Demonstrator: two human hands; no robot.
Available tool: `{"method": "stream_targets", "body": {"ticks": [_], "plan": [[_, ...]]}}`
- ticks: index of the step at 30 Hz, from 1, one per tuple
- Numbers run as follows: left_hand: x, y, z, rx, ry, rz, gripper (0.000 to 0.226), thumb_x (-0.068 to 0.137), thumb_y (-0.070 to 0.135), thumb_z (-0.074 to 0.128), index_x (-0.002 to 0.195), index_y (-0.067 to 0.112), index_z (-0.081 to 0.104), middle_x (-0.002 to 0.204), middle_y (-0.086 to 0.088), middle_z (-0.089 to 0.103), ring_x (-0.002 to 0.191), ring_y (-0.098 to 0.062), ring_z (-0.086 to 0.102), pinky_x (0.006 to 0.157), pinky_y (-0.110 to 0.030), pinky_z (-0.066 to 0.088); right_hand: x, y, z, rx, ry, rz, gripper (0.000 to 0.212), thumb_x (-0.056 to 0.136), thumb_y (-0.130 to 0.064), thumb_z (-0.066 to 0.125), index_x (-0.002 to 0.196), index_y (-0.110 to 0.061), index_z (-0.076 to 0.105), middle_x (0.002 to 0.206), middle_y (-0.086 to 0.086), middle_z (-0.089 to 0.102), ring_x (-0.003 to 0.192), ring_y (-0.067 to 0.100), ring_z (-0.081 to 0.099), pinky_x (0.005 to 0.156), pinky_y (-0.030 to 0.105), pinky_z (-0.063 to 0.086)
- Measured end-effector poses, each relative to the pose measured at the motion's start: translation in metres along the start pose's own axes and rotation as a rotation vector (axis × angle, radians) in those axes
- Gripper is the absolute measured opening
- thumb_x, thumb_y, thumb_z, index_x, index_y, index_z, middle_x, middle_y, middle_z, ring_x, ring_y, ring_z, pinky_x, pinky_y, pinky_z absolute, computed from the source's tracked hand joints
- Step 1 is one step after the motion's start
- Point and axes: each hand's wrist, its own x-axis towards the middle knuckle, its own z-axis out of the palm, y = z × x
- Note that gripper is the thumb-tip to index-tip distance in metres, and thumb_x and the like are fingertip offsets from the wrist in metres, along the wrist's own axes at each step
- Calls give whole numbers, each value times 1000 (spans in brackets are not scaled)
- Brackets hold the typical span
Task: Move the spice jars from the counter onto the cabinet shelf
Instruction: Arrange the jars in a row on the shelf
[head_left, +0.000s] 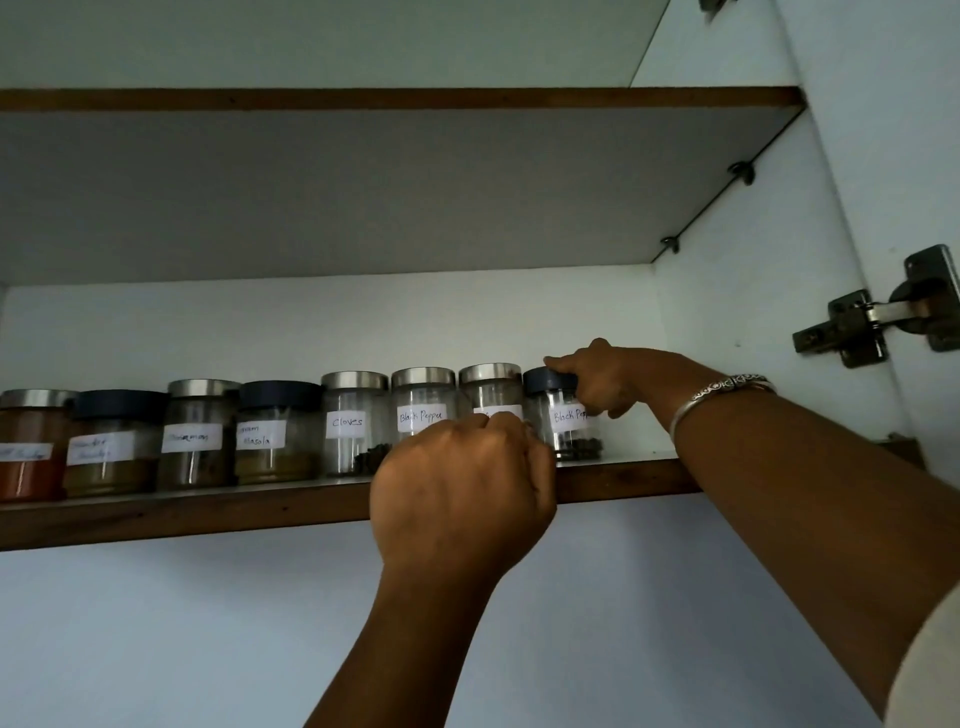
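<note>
the right hand (605, 382) holds the upright dark-lid jar (563, 415) at the row's right end; the left hand (462, 493), curled, touches its left neighbour (491, 387).

We have a single view, from the head camera, and it looks steeply upward into an open wall cabinet rather than down. The lens sits below the lower shelf (208, 512), so we see that shelf's wooden front edge crossing the middle of the frame and the grey underside of the upper shelf (363, 187) filling the top half. We are close: both forearms enter from the bottom and lower right, and the hands reach the centre. Wide-angle bending tilts the cabinet's side wall and its door hinge (878, 322) at the right edge. No second view shares this scene.
</note>
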Motion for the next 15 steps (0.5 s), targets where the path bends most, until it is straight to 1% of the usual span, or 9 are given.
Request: {"method": "stream_targets", "body": {"ticks": [2,3,5,6,9,10,12,14,15], "plan": [[1,0,-1,14,6,1,34,77,30,36,47,21,48,39,5,43,37,-10,24,45,-12,13,0,0,1,25,1,39,92,84,7,51,147,-40,3,149,19,8,120,36,40,84,37,54],[1,0,-1,17,6,3,34,77,30,36,47,21,48,39,5,43,37,-10,24,46,-12,11,0,-1,0,39,18,53,94,84,8,51,146,-41,-1,150,21,0,119,39,43,83,36,54],[2,0,-2,19,-5,4,33,77,31,37,47,21,48,39,5,44,37,-11,23,47,-11,9,-4,-3,0,15,73,64,95,83,6,52,148,-36,-5,151,21,-12,119,42,46,82,34,51],[3,1,-3,27,-17,1,33,77,31,37,46,21,47,39,6,43,37,-10,23,48,-10,8,-7,-5,-1,-15,102,68,93,83,4,53,149,-30,-3,151,22,-12,117,42,48,83,35,51],[4,2,-6,49,-62,-18,32,78,33,35,47,23,42,40,9,34,35,-9,22,47,-9,6,-19,-12,-3,-80,124,129,82,81,-10,65,146,-17,16,146,23,5,109,40,52,84,40,51],[4,2,-6,55,-84,-30,31,78,33,35,49,23,39,41,9,33,35,-9,23,46,-9,6,-26,-14,-5,-61,79,184,82,78,-17,70,143,-15,21,144,22,10,110,40,51,85,42,51],[4,1,-4,67,-127,-54,32,80,32,37,51,22,42,41,7,39,35,-12,29,43,-11,11,-41,-16,-10,22,-106,262,82,75,-26,75,141,-14,28,145,21,19,111,38,54,90,44,52],[2,0,0,67,-168,-63,32,83,33,37,56,21,49,45,5,45,38,-15,37,42,-15,20,-57,-18,-11,104,-273,236,75,77,-30,73,139,-15,35,145,15,31,109,32,57,91,41,52],[3,0,1,65,-186,-65,33,85,34,34,60,21,50,48,5,45,40,-16,41,42,-17,24,-64,-17,-10,139,-288,202,68,78,-33,72,136,-16,40,141,12,39,109,29,57,91,41,52]]}}
